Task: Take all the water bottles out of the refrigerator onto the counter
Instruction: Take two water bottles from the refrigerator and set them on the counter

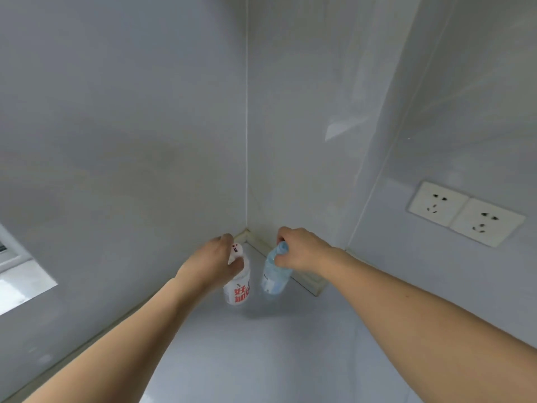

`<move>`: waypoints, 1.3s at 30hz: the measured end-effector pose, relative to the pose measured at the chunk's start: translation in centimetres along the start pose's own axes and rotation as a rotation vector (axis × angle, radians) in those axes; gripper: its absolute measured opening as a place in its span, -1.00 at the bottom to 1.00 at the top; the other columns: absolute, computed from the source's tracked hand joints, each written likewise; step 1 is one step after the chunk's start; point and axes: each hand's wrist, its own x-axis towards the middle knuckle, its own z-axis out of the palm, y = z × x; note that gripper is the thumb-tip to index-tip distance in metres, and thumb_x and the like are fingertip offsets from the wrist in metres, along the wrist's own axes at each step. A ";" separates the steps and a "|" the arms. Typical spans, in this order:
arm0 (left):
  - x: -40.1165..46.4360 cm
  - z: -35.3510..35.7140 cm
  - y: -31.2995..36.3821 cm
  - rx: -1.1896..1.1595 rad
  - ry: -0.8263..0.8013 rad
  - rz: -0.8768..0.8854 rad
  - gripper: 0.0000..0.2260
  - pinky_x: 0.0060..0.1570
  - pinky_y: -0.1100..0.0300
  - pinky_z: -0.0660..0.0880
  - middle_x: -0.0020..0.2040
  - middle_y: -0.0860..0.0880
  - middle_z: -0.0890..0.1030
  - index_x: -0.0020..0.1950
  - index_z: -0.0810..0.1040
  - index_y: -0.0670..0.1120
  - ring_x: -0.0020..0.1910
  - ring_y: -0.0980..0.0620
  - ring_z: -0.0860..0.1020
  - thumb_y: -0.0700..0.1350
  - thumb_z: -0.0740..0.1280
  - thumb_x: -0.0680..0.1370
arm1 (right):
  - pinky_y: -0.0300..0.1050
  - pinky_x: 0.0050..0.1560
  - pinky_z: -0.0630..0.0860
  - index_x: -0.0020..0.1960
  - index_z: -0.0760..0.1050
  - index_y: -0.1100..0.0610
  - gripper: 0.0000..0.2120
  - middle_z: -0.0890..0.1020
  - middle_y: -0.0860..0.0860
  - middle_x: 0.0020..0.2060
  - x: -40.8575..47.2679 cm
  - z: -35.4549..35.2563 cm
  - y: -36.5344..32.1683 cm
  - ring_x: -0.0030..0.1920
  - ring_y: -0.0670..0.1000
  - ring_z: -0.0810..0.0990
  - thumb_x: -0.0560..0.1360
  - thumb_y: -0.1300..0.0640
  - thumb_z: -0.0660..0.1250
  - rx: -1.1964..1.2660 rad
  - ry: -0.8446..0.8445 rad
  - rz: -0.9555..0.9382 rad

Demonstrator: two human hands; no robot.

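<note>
Grey-white glossy wall panels (122, 126) meet at a corner seam, with a pale beige trim strip (293, 269) along the base where they hit the counter (261, 359). Double wall socket (466, 213) sits on the right wall, well apart from the hands. Bright window edge (20, 274) at far left. Nothing stands between the camera and the bottles except the hands themselves.

White-labelled bottle (238, 286) with red print stands near the corner, base on or just above the counter, can't tell which. Left hand (212, 263) comes over it from the left, fingers and thumb curled round the neck just under the cap, covering the upper part. Clear bottle (274, 274) with pale blue label is just to its right, tilted slightly, top leaning right; contact with the counter unclear. Right hand (299, 250) grips it at the cap and shoulder, fingers wrapped from above, knuckles up.

Both forearms are bare and stretched forward, converging toward the corner. Bottles sit close together, small gap visible between them.
</note>
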 end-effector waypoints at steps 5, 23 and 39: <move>4.1 2.0 -3.2 -0.067 0.033 -0.032 -0.80 -0.19 0.10 0.37 -0.02 -0.06 0.50 0.06 0.38 -0.12 -0.07 -0.13 0.51 0.01 0.20 0.60 | -0.11 -0.20 0.42 0.13 0.39 0.11 -0.69 0.49 0.06 -0.04 6.5 1.9 -0.3 -0.06 0.10 0.52 0.43 0.06 0.35 0.017 -0.019 -0.046; 12.2 4.9 -7.0 -0.262 0.206 -0.093 -0.81 -0.04 0.06 0.46 0.10 -0.09 0.46 0.16 0.41 -0.15 0.05 -0.13 0.51 -0.10 0.21 0.59 | 0.03 0.13 0.47 0.27 0.41 0.11 -0.69 0.46 0.13 0.16 19.5 1.5 -1.9 0.09 0.17 0.51 0.54 0.16 0.25 -0.050 0.032 -0.121; 12.1 6.3 -5.1 -0.314 0.259 -0.146 -0.71 0.00 0.12 0.39 0.28 -0.07 0.40 0.33 0.36 -0.11 0.13 -0.13 0.51 -0.12 0.17 0.61 | -0.12 0.31 0.33 0.53 0.08 -0.12 -0.42 0.41 0.02 0.40 18.6 4.2 0.0 0.33 0.08 0.42 0.60 0.13 0.24 0.234 0.070 -0.088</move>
